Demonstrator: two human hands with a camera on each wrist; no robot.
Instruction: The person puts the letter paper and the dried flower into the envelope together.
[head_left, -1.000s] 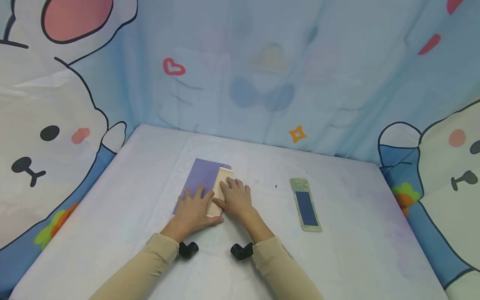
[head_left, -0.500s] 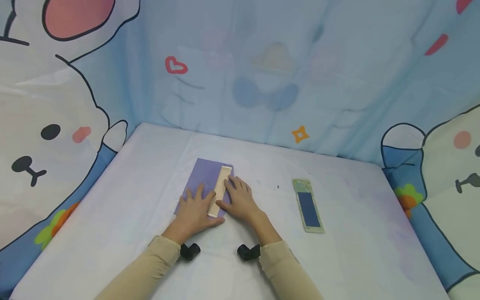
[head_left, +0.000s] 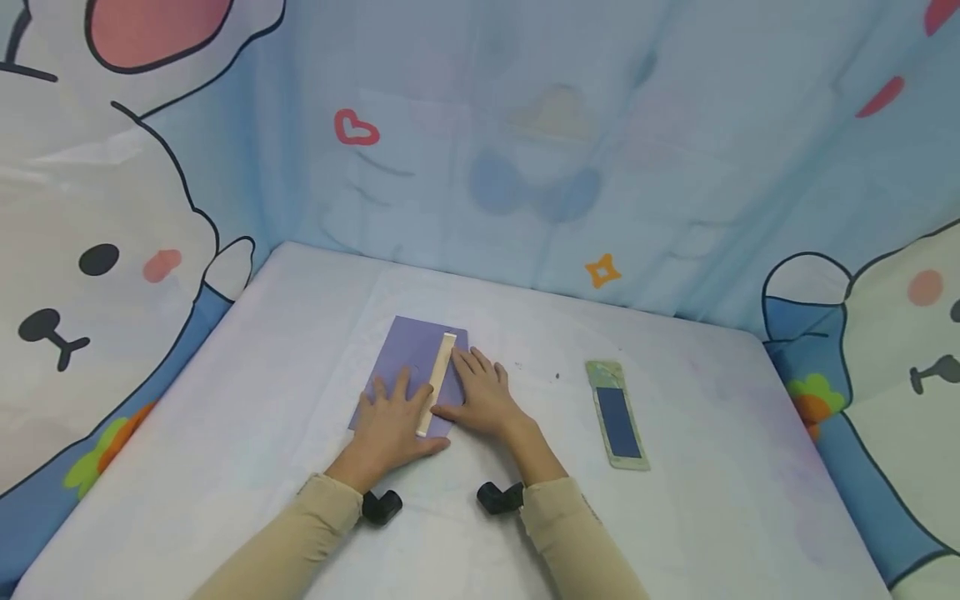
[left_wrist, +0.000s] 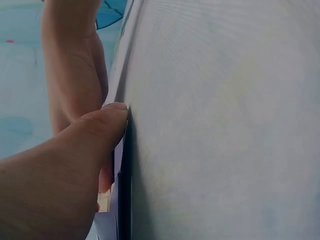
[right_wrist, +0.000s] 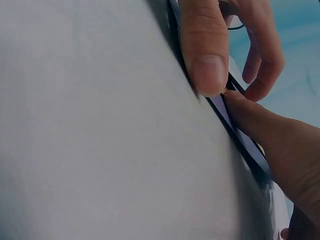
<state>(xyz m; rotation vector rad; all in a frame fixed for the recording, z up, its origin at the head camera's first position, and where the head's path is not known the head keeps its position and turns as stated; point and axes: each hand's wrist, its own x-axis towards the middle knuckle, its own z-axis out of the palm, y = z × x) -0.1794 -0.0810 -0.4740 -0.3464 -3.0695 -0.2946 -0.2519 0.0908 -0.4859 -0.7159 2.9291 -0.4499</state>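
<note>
A flat purple sheet (head_left: 408, 346) lies on the white table, with a narrow cream-coloured strip (head_left: 441, 365) running lengthwise near its right side. My left hand (head_left: 386, 427) rests on the near left part of the sheet, fingers spread and thumb pointing right past the near edge. On the sheet's right side rests my right hand (head_left: 483, 398), fingers extended and its thumb beside the strip. In the left wrist view the left thumb (left_wrist: 102, 125) lies along the sheet's near edge. In the right wrist view the right thumb (right_wrist: 252, 117) reaches over that thin edge, close to the left thumb (right_wrist: 205, 65).
A slim light green packet (head_left: 624, 460) with a dark blue panel lies to the right of the hands. A tiny dark speck (head_left: 557, 376) sits between. A blue cartoon-print curtain (head_left: 540, 150) stands behind the table. Black wrist devices (head_left: 501, 498) hang beneath the sleeves.
The cream strip has grown narrower, and purple now shows along its right side. My right hand has shifted slightly right; the left hand has stayed nearly still.
</note>
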